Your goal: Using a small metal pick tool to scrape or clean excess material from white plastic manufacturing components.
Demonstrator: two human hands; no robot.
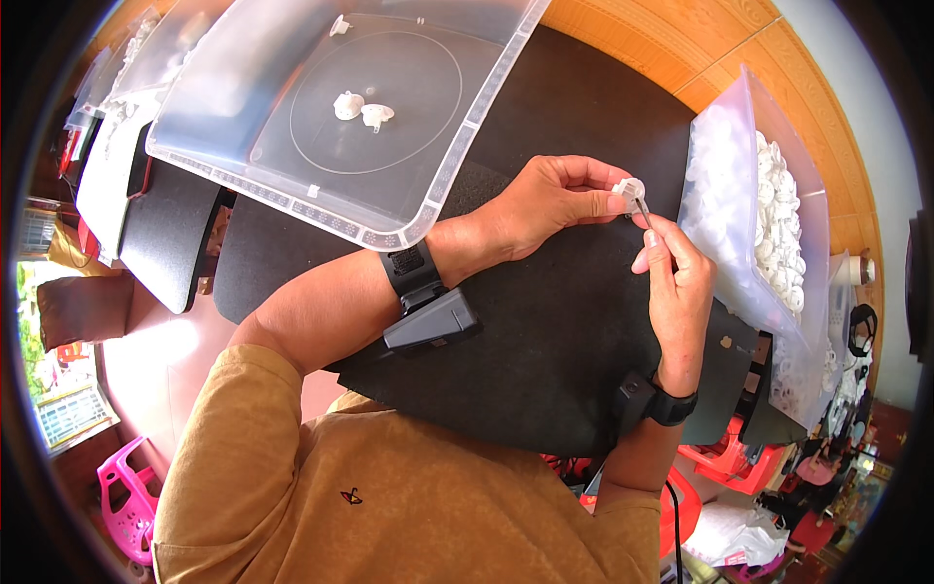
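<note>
Above the dark tabletop (545,341), my left hand (550,206) pinches a small white round plastic part (629,191) between thumb and fingers. My right hand (678,277) is closed on a thin metal tool (642,207), whose tip meets the white part. Whether the tool has one prong or two is too small to tell. Both hands are close together, between two clear plastic bins. Beyond my left forearm, the large bin (316,226) contains a few loose white plastic pieces (377,118).
At the right, a tilted translucent bin (822,263) is heaped with white plastic parts (775,219). The large bin's near corner overhangs my left wrist. Wrist straps with black devices (431,319) sit on both arms. A pink chair (126,498) and red stools (732,461) stand around the table.
</note>
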